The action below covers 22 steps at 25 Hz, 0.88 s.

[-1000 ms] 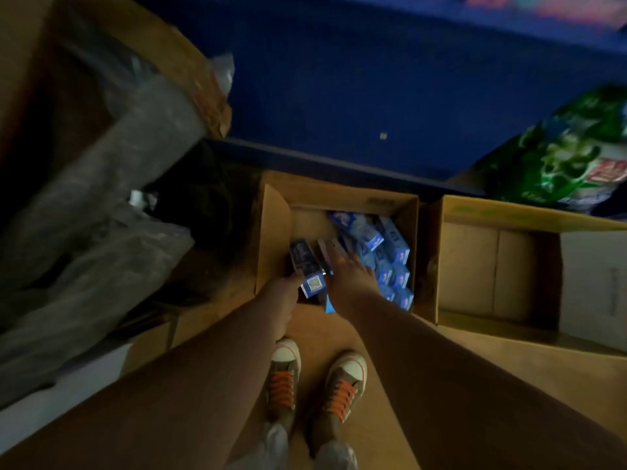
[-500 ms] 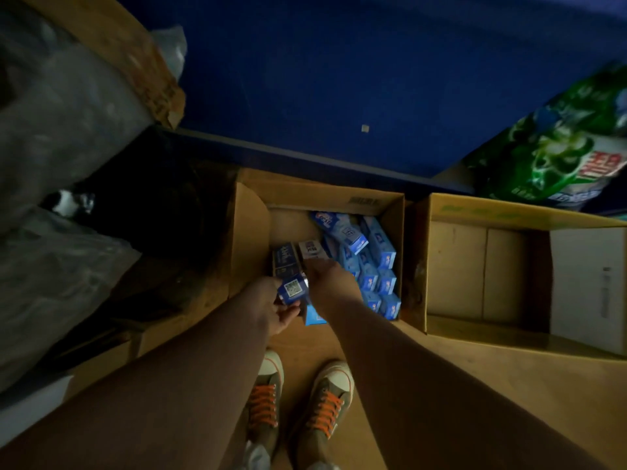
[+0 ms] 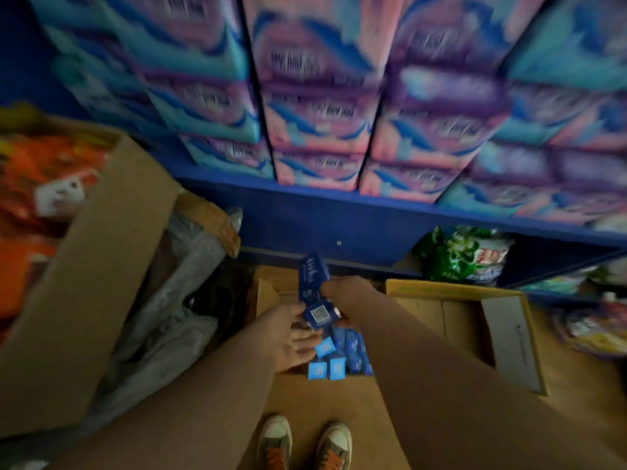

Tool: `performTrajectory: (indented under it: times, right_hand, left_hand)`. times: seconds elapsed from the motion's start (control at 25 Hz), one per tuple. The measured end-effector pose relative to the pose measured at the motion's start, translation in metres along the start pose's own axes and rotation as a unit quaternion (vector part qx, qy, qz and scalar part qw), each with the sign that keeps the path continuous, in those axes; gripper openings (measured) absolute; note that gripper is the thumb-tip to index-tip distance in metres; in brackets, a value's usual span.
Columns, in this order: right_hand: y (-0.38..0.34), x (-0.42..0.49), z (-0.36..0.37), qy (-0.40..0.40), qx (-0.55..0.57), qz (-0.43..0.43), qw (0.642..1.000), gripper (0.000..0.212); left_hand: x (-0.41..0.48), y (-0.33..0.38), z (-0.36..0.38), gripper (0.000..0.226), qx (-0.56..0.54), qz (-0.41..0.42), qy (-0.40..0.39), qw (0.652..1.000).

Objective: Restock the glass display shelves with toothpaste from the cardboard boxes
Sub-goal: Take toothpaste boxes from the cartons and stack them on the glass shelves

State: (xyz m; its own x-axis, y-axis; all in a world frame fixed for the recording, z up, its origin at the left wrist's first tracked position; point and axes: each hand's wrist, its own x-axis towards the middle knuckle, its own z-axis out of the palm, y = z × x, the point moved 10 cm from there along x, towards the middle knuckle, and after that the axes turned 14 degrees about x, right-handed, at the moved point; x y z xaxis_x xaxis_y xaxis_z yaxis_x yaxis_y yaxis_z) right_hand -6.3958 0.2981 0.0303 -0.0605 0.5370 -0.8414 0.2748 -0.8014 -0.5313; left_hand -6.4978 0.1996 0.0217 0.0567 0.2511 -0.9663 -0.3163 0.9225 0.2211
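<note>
An open cardboard box (image 3: pixel 267 297) on the floor holds several light-blue toothpaste boxes (image 3: pixel 336 362). Above it, my right hand (image 3: pixel 344 292) grips a stack of dark-blue toothpaste boxes (image 3: pixel 314 270) that stands upright in front of the blue shelf base. My left hand (image 3: pixel 288 337) sits just left of it, thumb and fingers around the lowest dark-blue box (image 3: pixel 320 315), whose QR-code end faces me. Both forearms reach in from the bottom of the view. No glass display shelf is in sight.
An empty cardboard box (image 3: pixel 451 290) sits right of the toothpaste box. A green bag (image 3: pixel 463 254) lies under the blue shelf (image 3: pixel 339 201), which carries blurred pink and blue packs (image 3: pixel 319 113). A large carton (image 3: pixel 88 276) with plastic wrap stands at left. My shoes (image 3: pixel 274 439) are below.
Both hands have risen out of the box with the dark-blue toothpaste boxes. The view has tilted up, bringing the stocked blue shelf into sight.
</note>
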Motion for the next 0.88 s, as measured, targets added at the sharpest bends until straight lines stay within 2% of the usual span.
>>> performTrajectory:
  times: [0.08, 0.24, 0.48, 0.6, 0.68, 0.8, 0.84, 0.88]
  right_hand:
    - [-0.047, -0.042, -0.020, 0.000, -0.010, -0.030, 1.000, 0.011]
    - [-0.148, -0.145, -0.044, -0.047, -0.067, -0.099, 0.992, 0.029]
    - [-0.286, -0.296, -0.039, -0.125, -0.107, -0.233, 0.958, 0.038]
    - [-0.344, -0.347, -0.035, -0.145, -0.076, -0.311, 0.936, 0.035]
    - [-0.381, -0.378, -0.041, -0.126, 0.005, -0.364, 0.923, 0.032]
    - [-0.417, -0.434, -0.024, -0.159, 0.116, -0.397, 0.897, 0.018]
    - [-0.427, -0.454, -0.014, -0.162, 0.129, -0.411, 0.888, 0.026]
    - [-0.442, -0.472, -0.004, -0.161, 0.133, -0.435, 0.876, 0.044]
  left_hand:
    - [-0.046, 0.034, 0.007, 0.045, 0.001, 0.041, -0.003, 0.999]
    - [-0.142, 0.129, 0.000, 0.058, -0.085, 0.188, 0.002, 0.979]
    - [-0.305, 0.241, -0.011, 0.029, -0.129, 0.357, -0.012, 0.925]
    - [-0.386, 0.278, -0.011, 0.022, -0.185, 0.435, -0.060, 0.879]
    - [-0.436, 0.300, -0.016, 0.021, -0.204, 0.494, -0.081, 0.841]
    - [-0.511, 0.326, -0.033, 0.030, -0.242, 0.576, -0.079, 0.777]
    - [-0.532, 0.331, -0.041, 0.033, -0.258, 0.599, -0.072, 0.755]
    - [-0.554, 0.335, -0.048, 0.035, -0.277, 0.617, -0.072, 0.733]
